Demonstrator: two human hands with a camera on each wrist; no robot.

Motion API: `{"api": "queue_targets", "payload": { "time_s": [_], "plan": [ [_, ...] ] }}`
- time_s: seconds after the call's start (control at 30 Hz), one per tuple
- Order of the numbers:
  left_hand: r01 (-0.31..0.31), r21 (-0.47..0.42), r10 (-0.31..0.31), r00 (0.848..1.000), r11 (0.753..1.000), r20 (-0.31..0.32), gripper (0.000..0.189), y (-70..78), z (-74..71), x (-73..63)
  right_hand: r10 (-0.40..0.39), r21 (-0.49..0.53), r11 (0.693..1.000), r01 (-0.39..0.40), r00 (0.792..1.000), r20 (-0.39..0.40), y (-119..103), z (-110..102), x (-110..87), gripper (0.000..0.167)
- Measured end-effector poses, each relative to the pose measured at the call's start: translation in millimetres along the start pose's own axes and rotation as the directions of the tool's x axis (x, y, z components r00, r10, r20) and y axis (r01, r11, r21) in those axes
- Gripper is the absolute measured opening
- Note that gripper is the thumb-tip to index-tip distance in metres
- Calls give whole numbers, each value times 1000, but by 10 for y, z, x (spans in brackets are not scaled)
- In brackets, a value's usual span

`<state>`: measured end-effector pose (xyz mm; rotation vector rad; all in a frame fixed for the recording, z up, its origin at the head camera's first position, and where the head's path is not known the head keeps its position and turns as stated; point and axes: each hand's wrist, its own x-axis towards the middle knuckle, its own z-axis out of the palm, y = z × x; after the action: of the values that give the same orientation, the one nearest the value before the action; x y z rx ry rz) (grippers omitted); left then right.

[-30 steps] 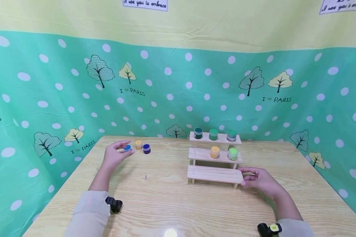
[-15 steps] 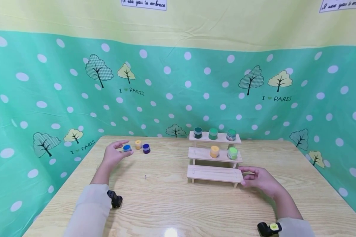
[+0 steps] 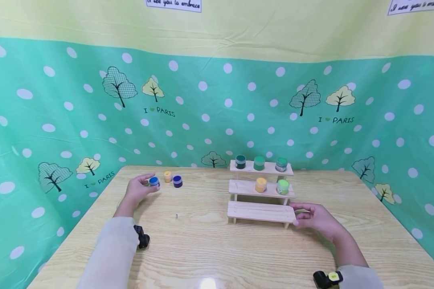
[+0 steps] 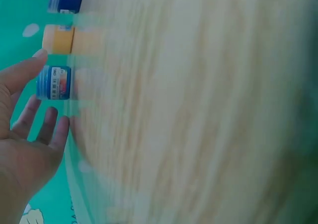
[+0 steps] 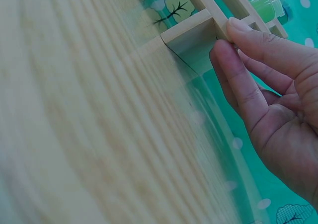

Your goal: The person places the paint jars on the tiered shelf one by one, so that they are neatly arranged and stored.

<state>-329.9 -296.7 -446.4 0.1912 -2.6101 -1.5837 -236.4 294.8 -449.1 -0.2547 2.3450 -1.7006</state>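
My left hand (image 3: pixel 136 190) is at the table's back left, thumb and fingers spread around a small paint jar with a blue lid (image 3: pixel 154 181). In the left wrist view a gap shows between the fingers and the blue jar (image 4: pixel 55 82). Just right of it stand a yellow-orange jar (image 3: pixel 168 176) and a dark blue-purple jar (image 3: pixel 177 182). My right hand (image 3: pixel 320 220) pinches the right end of the lowest step of a three-step wooden display stand (image 3: pixel 262 211). In the right wrist view its thumb and index finger (image 5: pixel 229 60) meet at the step's corner.
Three green-toned jars stand on the top step (image 3: pixel 250 164). An orange jar (image 3: pixel 261 184) and a light green jar (image 3: pixel 283 186) are on the middle step. A tiny dark speck (image 3: pixel 177 216) lies on the wooden table (image 3: pixel 202 241). Behind it hangs a green polka-dot curtain (image 3: pixel 188 100).
My left forearm has moved slightly forward, and the left hand has come further around the blue jar. The right hand keeps its grip on the stand's lowest step.
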Motion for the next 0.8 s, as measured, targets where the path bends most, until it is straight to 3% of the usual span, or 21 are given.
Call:
{"api": "queue_targets", "payload": {
  "time_s": [0.17, 0.4, 0.8],
  "plan": [
    [5, 11, -5, 1000, 1000, 3, 65, -44, 12, 54, -3, 11, 1000, 3, 1000, 6, -1, 0, 1, 74],
    [-63, 85, 63, 998, 994, 3, 61, -78, 50, 96, 9, 23, 1000, -9, 1000, 9, -5, 3, 5, 74],
    [-31, 42, 32, 999, 999, -16, 50, -60, 56, 28, 13, 6, 1000, -13, 1000, -3, -10, 5, -6, 76]
  ]
}}
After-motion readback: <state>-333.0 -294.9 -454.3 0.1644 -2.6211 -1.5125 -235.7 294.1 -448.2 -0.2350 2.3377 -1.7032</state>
